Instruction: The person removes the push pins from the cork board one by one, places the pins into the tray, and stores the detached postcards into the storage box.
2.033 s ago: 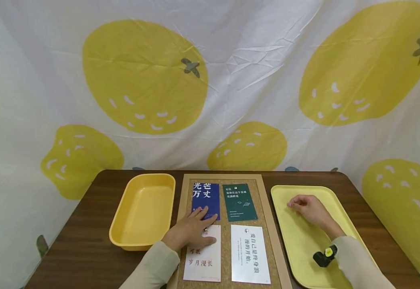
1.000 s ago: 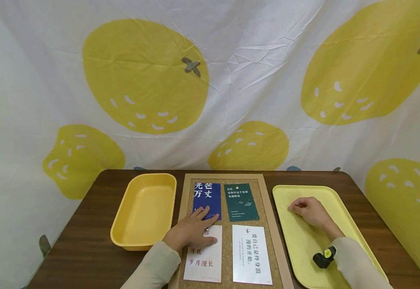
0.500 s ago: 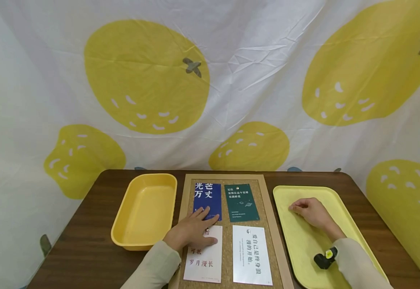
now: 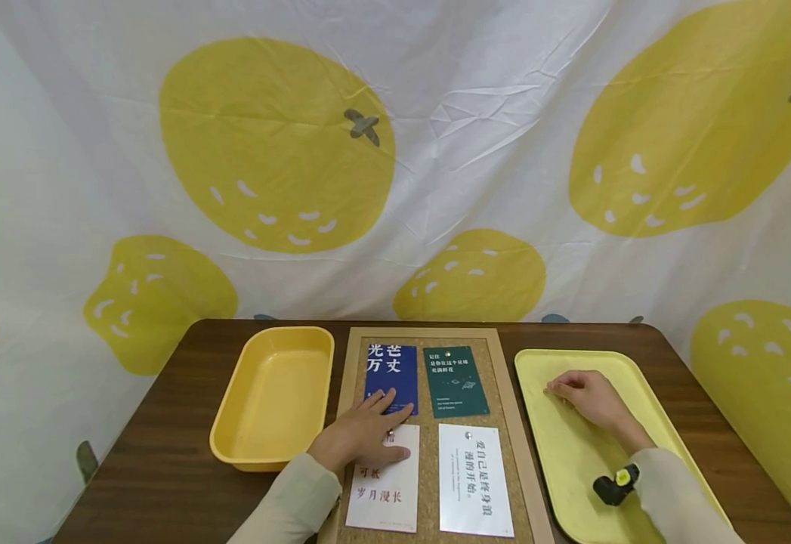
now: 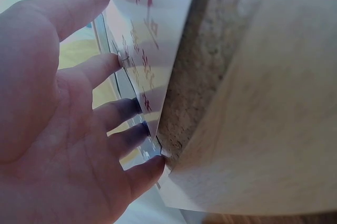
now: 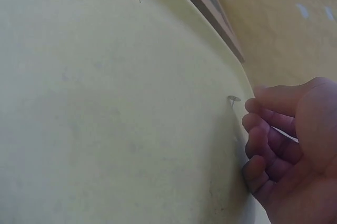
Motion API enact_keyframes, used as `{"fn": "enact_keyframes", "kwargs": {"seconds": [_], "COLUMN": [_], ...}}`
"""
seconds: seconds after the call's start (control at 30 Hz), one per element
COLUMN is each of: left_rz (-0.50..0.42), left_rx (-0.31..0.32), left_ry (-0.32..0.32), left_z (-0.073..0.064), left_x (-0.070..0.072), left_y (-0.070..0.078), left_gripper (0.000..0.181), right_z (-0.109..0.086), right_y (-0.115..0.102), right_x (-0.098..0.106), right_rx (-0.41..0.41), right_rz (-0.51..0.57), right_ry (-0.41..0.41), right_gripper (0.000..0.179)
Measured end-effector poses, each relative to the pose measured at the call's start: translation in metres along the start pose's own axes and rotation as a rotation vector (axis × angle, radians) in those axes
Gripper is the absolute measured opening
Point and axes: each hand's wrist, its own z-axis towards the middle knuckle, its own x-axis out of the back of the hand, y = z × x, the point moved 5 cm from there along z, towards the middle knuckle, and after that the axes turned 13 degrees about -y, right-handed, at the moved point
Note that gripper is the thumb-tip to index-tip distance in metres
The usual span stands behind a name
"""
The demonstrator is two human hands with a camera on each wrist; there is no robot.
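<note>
My left hand [image 4: 364, 437] lies spread over the cork board [image 4: 429, 483], its fingers reaching onto a blue card [image 4: 391, 369] and its palm and thumb above a white card with red writing [image 4: 380, 502]. A shiny pin head shows by a left fingertip in the left wrist view. My right hand [image 4: 588, 398] is low over the yellow tray [image 4: 572, 483], thumb and index fingertip together and the other fingers curled. Just beside those fingertips in the right wrist view is a metal thumbtack [image 6: 234, 99], with a narrow gap showing between.
A green card [image 4: 456, 381] and a white card with black writing [image 4: 475, 480], each with a shiny tack near its top, are on the board's right half. A deeper yellow basin [image 4: 273, 408] stands left of the board on the dark wooden table [image 4: 157, 453].
The left hand stays in place on the cards. The right hand remains at the same spot over the tray, its fingers and wrist shifting only slightly.
</note>
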Motion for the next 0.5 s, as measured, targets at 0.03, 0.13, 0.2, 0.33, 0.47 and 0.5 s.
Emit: {"fn": "enact_keyframes", "kwargs": {"seconds": [0.03, 0.13, 0.2, 0.33, 0.47, 0.5], "left_rz": [0.0, 0.002, 0.003, 0.0, 0.002, 0.002], "left_rx": [-0.001, -0.004, -0.006, -0.007, -0.008, -0.008], "left_ry": [0.003, 0.008, 0.009, 0.006, 0.004, 0.003], "left_z": [0.0, -0.001, -0.001, -0.002, -0.001, -0.001], "left_x": [0.0, 0.0, 0.0, 0.001, 0.001, 0.001], "left_y": [0.0, 0.0, 0.001, 0.001, 0.002, 0.002], "left_gripper": [0.073, 0.073, 0.073, 0.073, 0.073, 0.073], "right_z": [0.0, 0.0, 0.001, 0.002, 0.006, 0.007], "right_y": [-0.001, -0.003, -0.004, -0.009, -0.016, -0.018], "right_x": [0.0, 0.001, 0.002, 0.002, 0.001, 0.001], "right_rx": [0.001, 0.005, 0.011, 0.014, 0.012, 0.015], "right_rz": [0.001, 0.005, 0.0, -0.007, -0.01, -0.01], "right_ry": [0.001, 0.001, 0.0, -0.002, -0.001, -0.002], "right_gripper": [0.018, 0.018, 0.018, 0.02, 0.023, 0.023]}}
